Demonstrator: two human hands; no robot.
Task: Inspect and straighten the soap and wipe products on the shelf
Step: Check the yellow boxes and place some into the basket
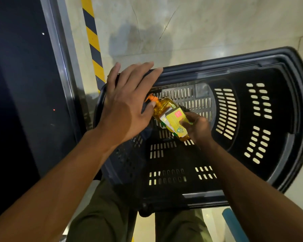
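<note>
**Soap bottle and box in basket, right hand on them**

- Basket (234,64): black slotted plastic, sits on pale tile floor (182,23), seen from straight above.
- Bottle (163,106): amber liquid soap with an orange pump (151,98). It lies tilted inside the basket near the left wall, pump end pointing up-left.
- Box (176,117): small and yellow, with a red square and a green shield mark. It lies flat against the bottle's lower half, on top of it.
- Right hand (198,128): down inside the basket, thumb on the box face, fingers curled round the box edge. It grasps the box against the bottle. Can't tell how much of the bottle the fingers reach.
- Left hand (124,102): released, fingers straight and spread, palm down over the basket's left rim. The thumb is just beside the pump. Can't tell whether the hand touches rim or pump.
- Left of the basket: a yellow-black hazard stripe (93,41) on the floor, then a dark panel (16,84) with a grey metal edge.
- Bottom of frame: olive trousers (101,215), and a blue bar (234,224) at lower right.
</note>
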